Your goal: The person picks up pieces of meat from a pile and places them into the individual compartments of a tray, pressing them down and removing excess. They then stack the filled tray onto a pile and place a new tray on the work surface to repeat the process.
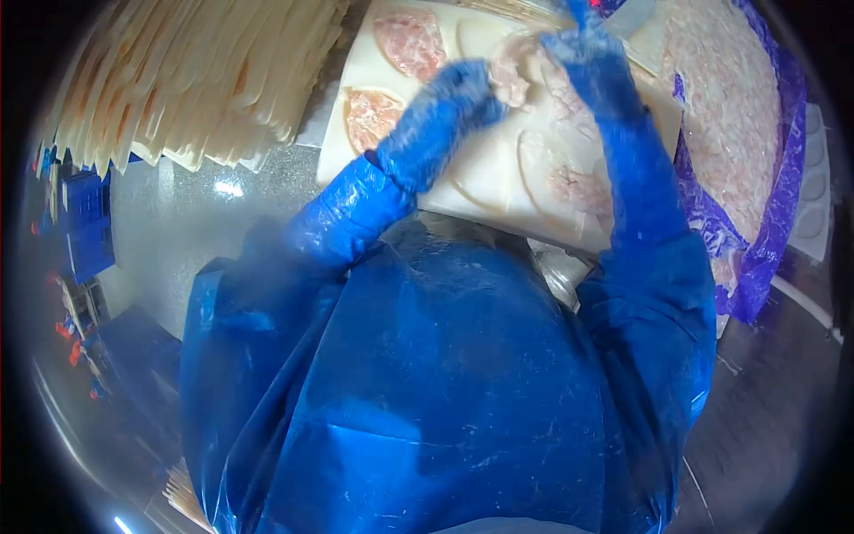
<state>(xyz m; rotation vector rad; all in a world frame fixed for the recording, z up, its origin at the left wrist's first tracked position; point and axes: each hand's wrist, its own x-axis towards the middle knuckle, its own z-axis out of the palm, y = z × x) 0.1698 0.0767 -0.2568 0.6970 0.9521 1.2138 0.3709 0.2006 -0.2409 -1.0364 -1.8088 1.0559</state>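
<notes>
Over white tray (485, 182), left hand (449, 102), right hand (589, 67) pinch lumpy mince (512, 78).

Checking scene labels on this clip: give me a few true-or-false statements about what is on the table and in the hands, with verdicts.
1. The left hand and right hand both wear blue gloves. True.
2. A pale pink lump is held between them. True.
3. Every oval mould of the white tray is empty. False: at least two at its left hold pink filling.
4. The stack of trays lies at the right. False: it is at the upper left.
5. The big pink mass lies on bare metal. False: it lies on purple-blue plastic.
</notes>
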